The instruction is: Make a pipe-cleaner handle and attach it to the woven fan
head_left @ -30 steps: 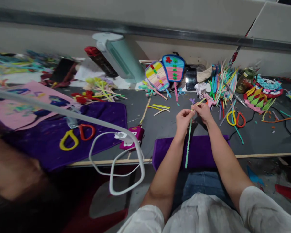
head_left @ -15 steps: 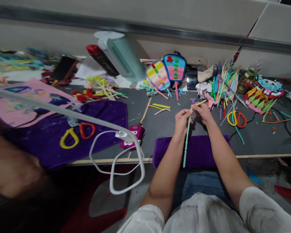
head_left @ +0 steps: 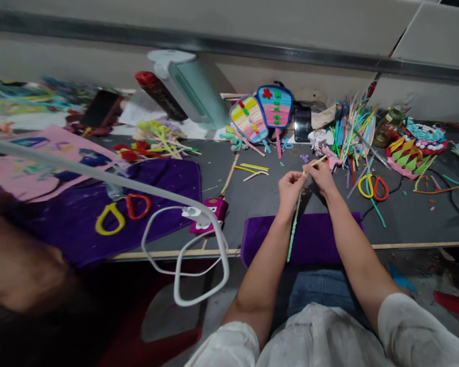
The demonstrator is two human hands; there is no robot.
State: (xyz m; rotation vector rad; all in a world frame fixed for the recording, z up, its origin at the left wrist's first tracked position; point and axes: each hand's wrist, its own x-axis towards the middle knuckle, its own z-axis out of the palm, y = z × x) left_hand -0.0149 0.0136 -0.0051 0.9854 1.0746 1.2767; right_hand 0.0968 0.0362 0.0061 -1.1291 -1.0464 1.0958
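Over the grey table my left hand (head_left: 289,192) pinches a long green pipe cleaner (head_left: 292,232) near its upper end. The rest of the stem, bumpy along its length, slants down over a folded purple cloth (head_left: 323,237). My right hand (head_left: 322,178) is closed on a thin yellow pipe cleaner (head_left: 320,160), whose end sticks out up and right. Fingertips of both hands meet where the green and yellow pieces come together; the join is mostly covered by fingers. Loose yellow pieces (head_left: 255,166) lie to the left of my hands.
Yellow-and-red-handled scissors (head_left: 378,188) lie right, below a bundle of pipe cleaners (head_left: 344,135). Two fan-shaped crafts (head_left: 277,109) rest at the back by a phone (head_left: 302,125). A white cable (head_left: 225,255) loops past a purple power socket (head_left: 219,209). Another person's arm (head_left: 23,265) is at left.
My left hand has shifted slightly right and closer to the right hand. The green pipe cleaner's lower end has swung a little left. Both hands keep their pinch.
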